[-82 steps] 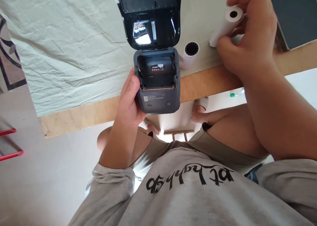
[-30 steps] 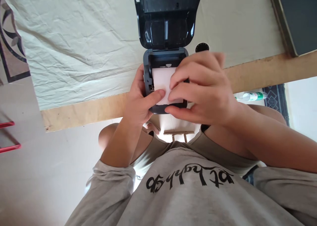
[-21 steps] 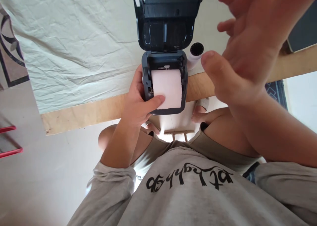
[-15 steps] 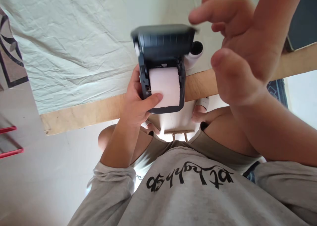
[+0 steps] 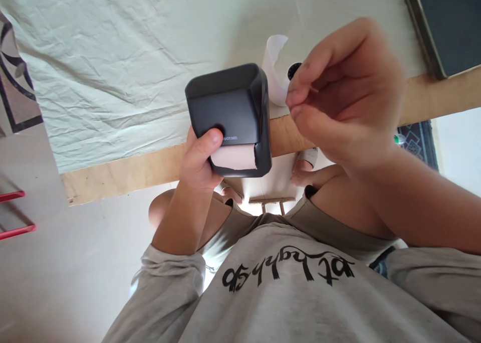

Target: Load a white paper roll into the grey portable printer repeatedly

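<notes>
My left hand (image 5: 201,160) is wrapped round a black portable thermal printer (image 5: 229,115), thumb on its lid. The lid lies down over the paper roll inside, and a strip of white paper (image 5: 236,157) shows at the lower opening. To the right, my right hand (image 5: 349,92) is closed, thumb and fingertips brought together in a pinch. What they hold, if anything, I cannot make out. Behind those fingertips, a second paper roll (image 5: 280,90) with a black core stands on the table, its loose end curling up. The hand partly hides this roll.
A pale wrinkled cloth (image 5: 124,72) covers the table, whose bare wooden edge (image 5: 128,170) runs in front of me. A dark flat object (image 5: 447,27) lies at the far right. Red bars (image 5: 17,230) show at the far left, and my legs are under the table.
The printer's lid has swung from raised to down over the paper roll. My right hand has gone from fingers apart to a pinch, lower and nearer the standing roll.
</notes>
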A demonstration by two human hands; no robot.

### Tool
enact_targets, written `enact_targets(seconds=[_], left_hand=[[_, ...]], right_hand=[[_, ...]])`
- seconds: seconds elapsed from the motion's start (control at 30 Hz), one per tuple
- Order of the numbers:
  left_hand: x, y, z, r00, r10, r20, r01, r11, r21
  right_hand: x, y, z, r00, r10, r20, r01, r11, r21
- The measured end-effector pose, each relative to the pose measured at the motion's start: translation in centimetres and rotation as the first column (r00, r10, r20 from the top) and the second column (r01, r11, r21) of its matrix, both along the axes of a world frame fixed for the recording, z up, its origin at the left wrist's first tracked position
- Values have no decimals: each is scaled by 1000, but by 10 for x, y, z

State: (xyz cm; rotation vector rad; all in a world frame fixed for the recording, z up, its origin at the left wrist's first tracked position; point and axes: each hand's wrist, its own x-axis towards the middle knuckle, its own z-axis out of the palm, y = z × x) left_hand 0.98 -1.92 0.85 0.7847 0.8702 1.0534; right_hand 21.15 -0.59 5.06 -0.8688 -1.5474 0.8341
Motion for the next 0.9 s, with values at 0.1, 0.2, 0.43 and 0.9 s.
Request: enact_targets(seconds=[0.1,0.2,0.43,0.9], left_hand=[[1,1,1,997,34,70,-37,999,37],[4,3,3,995,70,71,-72,997,31],[6,4,4,987,103,120,-106,994,14],[7,4,3,986,119,118,-129,988,81]], right_hand=[[-1,-4,1,994,110,17,-109,993,-34],[-2,-7,4,971,165,173,-175,984,39],[-1,-8,6,948,146,284,-168,984,55],[0,-8,6,947,173,272,-190,981,35]])
